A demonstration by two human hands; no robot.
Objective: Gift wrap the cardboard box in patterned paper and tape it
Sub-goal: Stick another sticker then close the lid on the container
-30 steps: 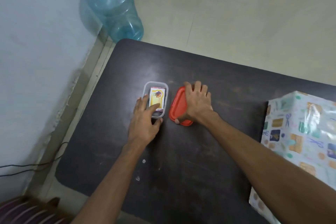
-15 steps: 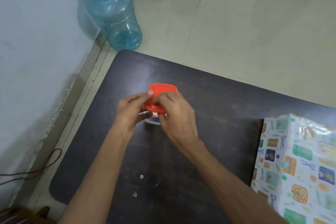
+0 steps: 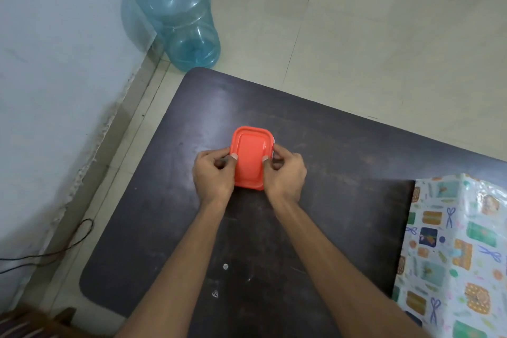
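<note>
1. Left hand (image 3: pixel 212 176) and right hand (image 3: pixel 286 176) pinch the orange lid (image 3: pixel 251 155) by its sides, thumbs on top, fingers curled alongside, seemingly pressing it shut.
2. The wrapped cardboard box (image 3: pixel 455 250) stands well apart at the table's (image 3: pixel 343 173) right edge.

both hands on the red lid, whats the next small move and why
Probably press the red lid down along its edges to seat it, then let go. The left hand and right hand grip its two sides, thumbs on top, and nothing shows whether it has snapped shut. The box at the right already looks wrapped.
</note>
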